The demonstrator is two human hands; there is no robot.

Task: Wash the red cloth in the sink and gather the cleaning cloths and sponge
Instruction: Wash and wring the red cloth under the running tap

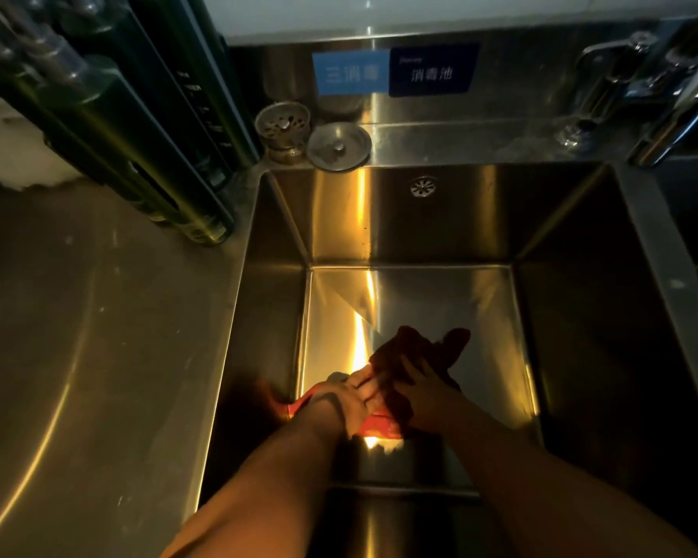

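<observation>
Two bare forearms reach down into a deep steel basin. The left hand [353, 400] and right hand [422, 386] meet low in the bowl, close against each other, and both grip the red cloth [416, 350]. The right hand's fingers curl round a dark, bunched portion that rises above the knuckles. The left hand's fingers close on the part next to it, and a brighter orange-red fold trails beneath the left wrist onto the basin floor. The cloth lies near the front of the sink [581, 316], against its bottom, where a warm reflection streaks the metal.

On the far wall of the basin sits a round overflow grille [423, 186]. Behind the rim, on the back ledge, a strainer basket [283, 126] stands just beside a flat drain stopper [338, 147]. Two blue labels [391, 72] are fixed to the splashback above them. A chrome tap [621, 74] stands at the right rear corner. Dark green bottles [138, 114] stand on the steel counter [77, 356] to the left.
</observation>
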